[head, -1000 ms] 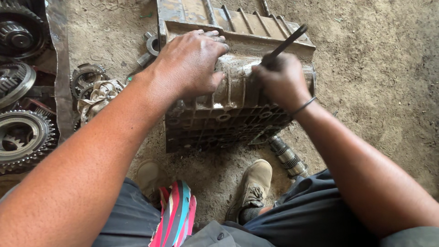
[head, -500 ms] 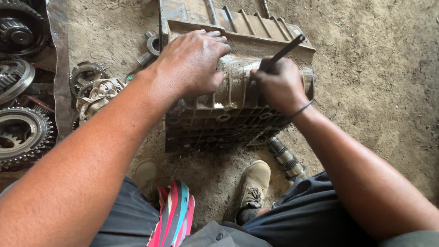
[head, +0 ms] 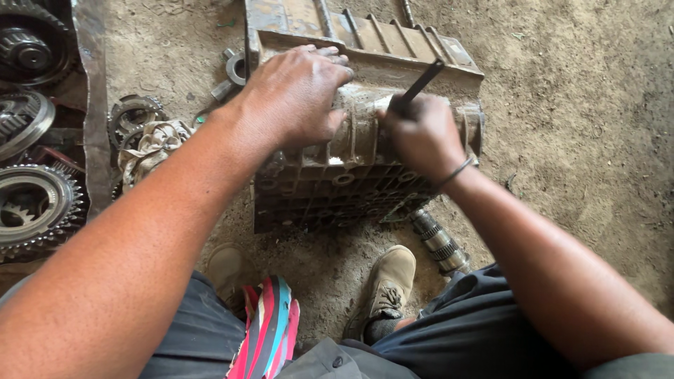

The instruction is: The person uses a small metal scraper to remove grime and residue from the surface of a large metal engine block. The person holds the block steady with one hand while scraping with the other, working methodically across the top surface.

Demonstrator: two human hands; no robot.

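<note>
Lying at the far left on a dark sheet are toothed gears (head: 31,203), with smaller gear parts (head: 144,137) sitting beside them on the dirt. Left hand (head: 298,95) is pressing flat, fingers spread, on the grimy metal housing (head: 351,179) sitting on the ground ahead. Right hand (head: 421,133) is gripping a dark rod (head: 420,84) against the housing's ridge, its tip probably touching there. A splined shaft (head: 437,242) is lying near the shoe (head: 386,284).
</note>
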